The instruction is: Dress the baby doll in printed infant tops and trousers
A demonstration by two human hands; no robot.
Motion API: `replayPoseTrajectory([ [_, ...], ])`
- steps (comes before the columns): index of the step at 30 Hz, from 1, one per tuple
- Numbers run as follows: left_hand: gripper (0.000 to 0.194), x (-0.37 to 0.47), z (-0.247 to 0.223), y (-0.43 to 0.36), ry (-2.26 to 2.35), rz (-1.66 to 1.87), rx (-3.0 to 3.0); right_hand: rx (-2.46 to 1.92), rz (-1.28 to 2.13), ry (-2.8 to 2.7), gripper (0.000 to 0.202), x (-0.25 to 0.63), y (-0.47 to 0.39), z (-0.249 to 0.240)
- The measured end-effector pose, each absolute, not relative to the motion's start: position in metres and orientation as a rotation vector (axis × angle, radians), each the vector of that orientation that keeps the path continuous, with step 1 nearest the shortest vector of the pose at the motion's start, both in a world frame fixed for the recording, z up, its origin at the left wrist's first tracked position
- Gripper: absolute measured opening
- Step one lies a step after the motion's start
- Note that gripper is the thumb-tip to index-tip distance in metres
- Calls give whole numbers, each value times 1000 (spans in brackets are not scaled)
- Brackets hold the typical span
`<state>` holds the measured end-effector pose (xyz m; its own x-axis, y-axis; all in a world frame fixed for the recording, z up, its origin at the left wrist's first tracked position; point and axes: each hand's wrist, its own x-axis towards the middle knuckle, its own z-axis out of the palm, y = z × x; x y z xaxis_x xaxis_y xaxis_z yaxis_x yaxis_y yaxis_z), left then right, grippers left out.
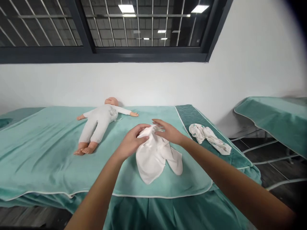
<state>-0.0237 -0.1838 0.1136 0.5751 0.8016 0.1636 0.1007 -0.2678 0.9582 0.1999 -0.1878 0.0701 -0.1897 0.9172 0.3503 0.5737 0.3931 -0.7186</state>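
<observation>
A person's two bare arms reach forward over a bed (48, 153) covered with a teal sheet. The left hand (131, 141) grips the upper edge of a small white garment (155, 155), its fingers curled around the bunched cloth. The right hand (169, 131) rests on the same upper edge from the right side, fingers spread and lying over the fabric; whether it pinches the cloth cannot be told. The two hands sit close together, nearly touching. The garment hangs down from them toward the near edge of the bed, its lower parts lying on the sheet in two rounded lobes. Farther away and to the left, a baby doll (100, 123) in a pale one-piece suit lies on its back, arms stretched out, head against the white wall. To the right of the hands, well apart, a crumpled patterned cloth (209, 137) lies on a darker green strip of the bed. A second teal-covered bed (275, 118) stands at far right.
</observation>
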Motion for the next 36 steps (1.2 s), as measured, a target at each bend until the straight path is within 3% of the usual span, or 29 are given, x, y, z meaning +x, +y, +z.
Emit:
replayPoseTrajectory([
  [5,44,-44,172,-189,753,945,2179,-1240,581,-2168,19,187,-188,151],
  [8,51,-55,190,-192,945,1105,2512,-1332,522,-2171,22,187,-208,189],
  [13,30,-59,204,-211,1272,1350,2880,-1399,541,-2278,30,187,-250,222],
  [19,28,-55,216,-230,1322,1487,2883,-1596,397,-2159,37,195,-280,236],
  [24,43,-61,216,-231,1149,1228,2781,-1688,225,-2174,38,213,-290,240],
  [28,34,-68,207,-228,1020,934,2537,-1761,128,-2258,41,223,-296,234],
  [36,32,-67,205,-236,899,994,2211,-1815,53,-2259,46,218,-298,223],
])
